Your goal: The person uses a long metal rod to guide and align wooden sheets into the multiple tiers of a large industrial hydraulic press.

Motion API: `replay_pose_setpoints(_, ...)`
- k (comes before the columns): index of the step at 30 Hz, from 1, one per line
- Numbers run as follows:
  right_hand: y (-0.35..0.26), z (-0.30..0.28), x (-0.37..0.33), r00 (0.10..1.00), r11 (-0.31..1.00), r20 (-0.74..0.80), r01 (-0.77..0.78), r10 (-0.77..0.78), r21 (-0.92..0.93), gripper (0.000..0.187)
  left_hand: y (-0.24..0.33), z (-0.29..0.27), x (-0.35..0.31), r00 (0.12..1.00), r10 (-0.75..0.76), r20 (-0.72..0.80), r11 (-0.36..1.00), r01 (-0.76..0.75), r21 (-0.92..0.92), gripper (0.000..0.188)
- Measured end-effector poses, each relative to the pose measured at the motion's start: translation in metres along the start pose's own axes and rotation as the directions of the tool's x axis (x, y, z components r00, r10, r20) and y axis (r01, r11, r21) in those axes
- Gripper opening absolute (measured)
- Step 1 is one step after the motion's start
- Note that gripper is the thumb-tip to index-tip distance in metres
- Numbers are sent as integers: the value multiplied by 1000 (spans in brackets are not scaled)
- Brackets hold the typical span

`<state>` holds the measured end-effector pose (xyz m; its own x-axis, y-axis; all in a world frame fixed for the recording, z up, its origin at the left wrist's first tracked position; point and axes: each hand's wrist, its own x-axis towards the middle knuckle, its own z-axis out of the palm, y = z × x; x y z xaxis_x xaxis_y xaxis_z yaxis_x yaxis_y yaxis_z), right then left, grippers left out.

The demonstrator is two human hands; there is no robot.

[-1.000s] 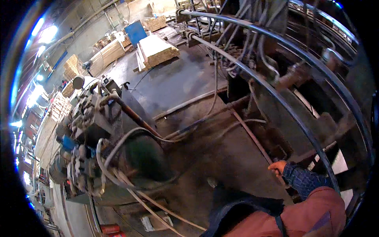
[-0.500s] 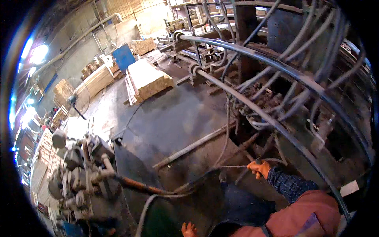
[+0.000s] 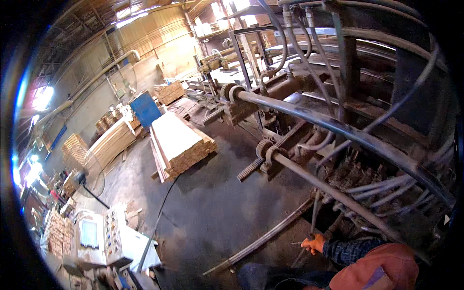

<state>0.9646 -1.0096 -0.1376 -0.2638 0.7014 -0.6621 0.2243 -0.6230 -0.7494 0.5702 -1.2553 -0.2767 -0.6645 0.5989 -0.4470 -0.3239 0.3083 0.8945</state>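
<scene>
My right hand (image 3: 315,243), in an orange glove, is closed around a small hand tool whose thin, nozzle-like tip (image 3: 296,243) sticks out to the left. The glove hides most of this tool, so its exact kind cannot be told. A grey hose (image 3: 315,212) hangs down to the hand from the machinery above. Below a long steel shaft (image 3: 333,187), the hand is low at the right, beside the hoses and fittings of the machine. My left hand is out of the picture.
A thicker shaft (image 3: 309,116) and toothed racks (image 3: 250,170) cross the right side. A pale rail (image 3: 261,238) lies on the dark floor. Stacked boards (image 3: 181,145) and a blue panel (image 3: 145,110) stand farther off. A control console (image 3: 104,237) and fan (image 3: 92,176) are left.
The view has swung up and right, bringing in the console and more of the racks. My right hand sits lower in the picture, still closed; my left hand has left the view.
</scene>
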Motion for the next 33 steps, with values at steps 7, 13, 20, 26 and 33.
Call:
replay_pose_setpoints(7, -50, 57, 116, 998, 998, -54, -14, 18, 68, 30, 83, -14, 173, 998, -18, 63, 999, 21, -43, 47)
replay_pose_setpoints(13, -73, 102, 208, 996, 1000, -86, -25, 26, 11, 25, 124, -70, 287, 991, -72, 112, 995, 78, -55, 44)
replay_pose_setpoints(20, -122, 147, 315, 999, 996, -36, -8, 11, 86, 49, 199, -53, 413, 977, -139, 162, 983, 157, -100, 44)
replay_pose_setpoints(26, -109, 169, 416, 993, 894, 115, -75, 26, 442, 31, 285, 60, 574, 934, 38, 356, 986, -93, 137, 39)
replay_pose_setpoints(33, -103, 192, 461, 982, 770, 164, -179, 97, 612, 20, 288, 67, 735, 344, 282, 896, -27, -930, 365, 17)
